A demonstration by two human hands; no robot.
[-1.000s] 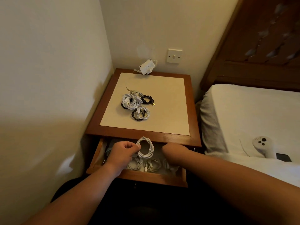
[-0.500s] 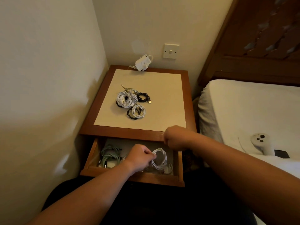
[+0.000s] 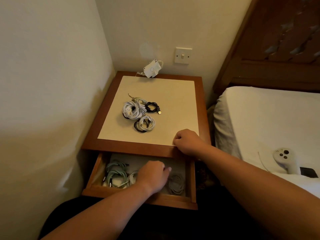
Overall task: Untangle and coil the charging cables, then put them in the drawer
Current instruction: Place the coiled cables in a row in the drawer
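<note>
Fingers (image 3: 168, 168) of left hand (image 3: 152, 175) curled inside open drawer (image 3: 173, 201), hold unclear; right hand (image 3: 187, 142) fisted on nightstand (image 3: 129, 149) front edge

I see coiled cables (image 3: 138, 112) on the nightstand (image 3: 173, 94), more coils (image 3: 116, 174) in the drawer (image 3: 138, 200) below, and the bed (image 3: 268, 118) to the right.

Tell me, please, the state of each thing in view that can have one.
Drawer, pulled open.
Drawer cables, coiled, lying inside.
Tabletop cables, coiled, on the nightstand.
Left hand, curled over the drawer, grip hidden.
Right hand, fist resting on nightstand edge.
</note>
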